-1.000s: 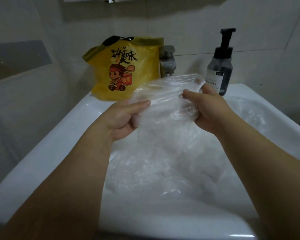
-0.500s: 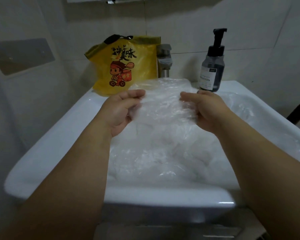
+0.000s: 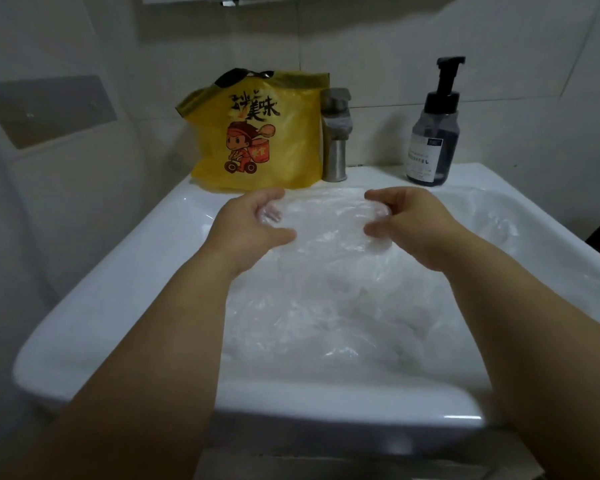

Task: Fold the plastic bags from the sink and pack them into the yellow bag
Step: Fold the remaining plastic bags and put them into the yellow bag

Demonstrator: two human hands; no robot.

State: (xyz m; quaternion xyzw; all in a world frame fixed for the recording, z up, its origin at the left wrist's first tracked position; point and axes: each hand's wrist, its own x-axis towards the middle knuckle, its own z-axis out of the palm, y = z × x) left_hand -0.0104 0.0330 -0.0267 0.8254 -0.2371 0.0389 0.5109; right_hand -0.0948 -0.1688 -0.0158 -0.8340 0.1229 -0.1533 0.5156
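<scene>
While hands (image 3: 250,226) (image 3: 420,223) pinch one clear bag (image 3: 326,220), heaped bags (image 3: 326,323) beneath indistinct

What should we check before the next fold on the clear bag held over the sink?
1. Left hand grips one edge of the clear bag: ok.
2. Right hand grips the opposite edge: ok.
3. Bag spread between the hands: ok.
4. Held bag free of the pile in the sink: cannot tell, clear on clear.
5. Yellow bag upright beside the faucet: ok; mouth open: cannot tell.
6. Soap bottle away from both hands: ok.
</scene>
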